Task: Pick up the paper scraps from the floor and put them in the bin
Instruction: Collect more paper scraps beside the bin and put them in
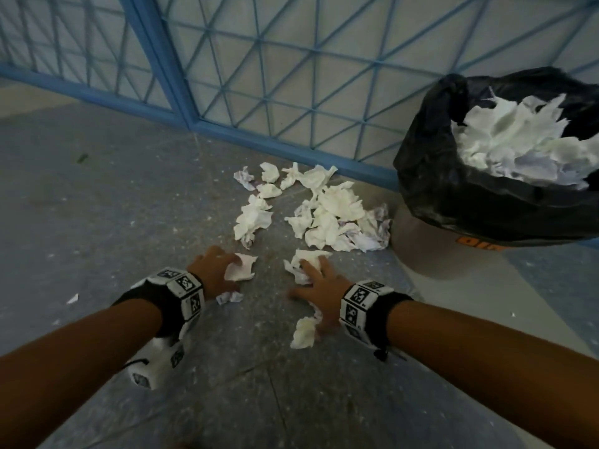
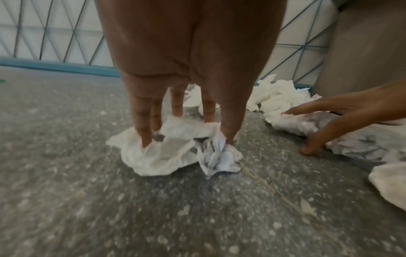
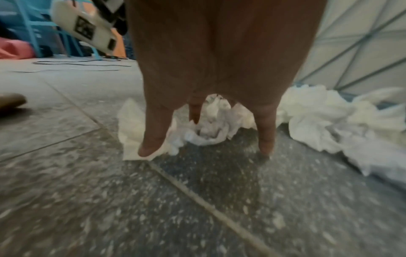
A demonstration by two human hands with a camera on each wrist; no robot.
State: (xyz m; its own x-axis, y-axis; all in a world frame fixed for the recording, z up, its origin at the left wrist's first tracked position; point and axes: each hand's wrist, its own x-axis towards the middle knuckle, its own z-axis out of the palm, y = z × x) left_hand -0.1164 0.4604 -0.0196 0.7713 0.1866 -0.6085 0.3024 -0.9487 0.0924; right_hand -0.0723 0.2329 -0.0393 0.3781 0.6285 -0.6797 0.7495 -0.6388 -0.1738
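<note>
My left hand (image 1: 212,270) is down on the floor (image 1: 97,202), fingers (image 2: 142,128) spread and pressing into a crumpled white scrap (image 2: 158,156), with a smaller ink-marked scrap (image 2: 219,160) touching the thumb side. My right hand (image 1: 321,286) is also spread, its fingertips on another crumpled scrap (image 1: 304,262) with faint grey print; whether either hand has actually pinched its paper, I cannot tell. A white wad (image 1: 303,332) lies just beside my right palm. Beyond both hands sits the main heap of paper scraps (image 1: 334,212), white and creased, a few with purplish writing, spread between my fingers and the blue lattice panel (image 1: 259,76). To the right of the heap stands the bin (image 1: 453,247), lined with a black bag (image 1: 437,176) already holding white paper.
</note>
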